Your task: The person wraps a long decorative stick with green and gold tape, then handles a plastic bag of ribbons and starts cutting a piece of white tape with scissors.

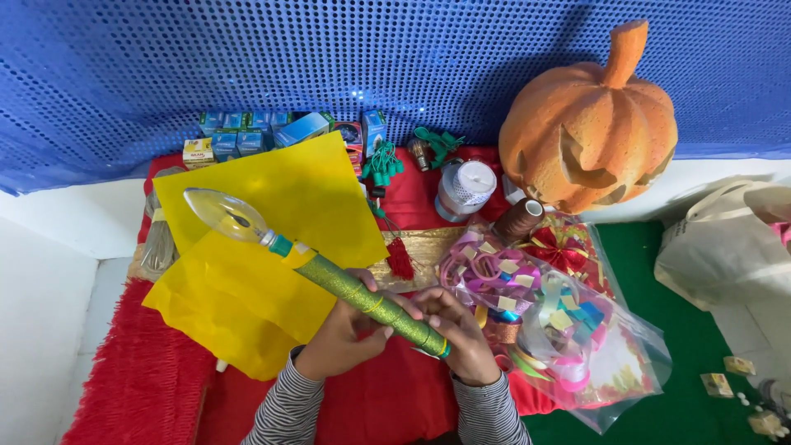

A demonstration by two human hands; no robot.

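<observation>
I hold a green glitter-wrapped stick [354, 292] slanting from lower right to upper left, with a clear candle-shaped bulb [224, 214] at its upper-left tip. My left hand [342, 334] grips the stick's middle from below. My right hand [457, 325] holds the lower end, fingers curled over it. A thin yellow band circles the stick near each hand. Under the stick lie yellow paper sheets [272, 206] on a red cloth [387, 395].
An orange foam pumpkin [589, 124] stands at back right. A clear bag of coloured ribbons [568, 334] lies right of my hands. Small boxes [247, 136], a white spool [465, 188], a brown thread cone [517, 221], green sockets [383, 165] and a blue sequin backdrop [247, 58] fill the back.
</observation>
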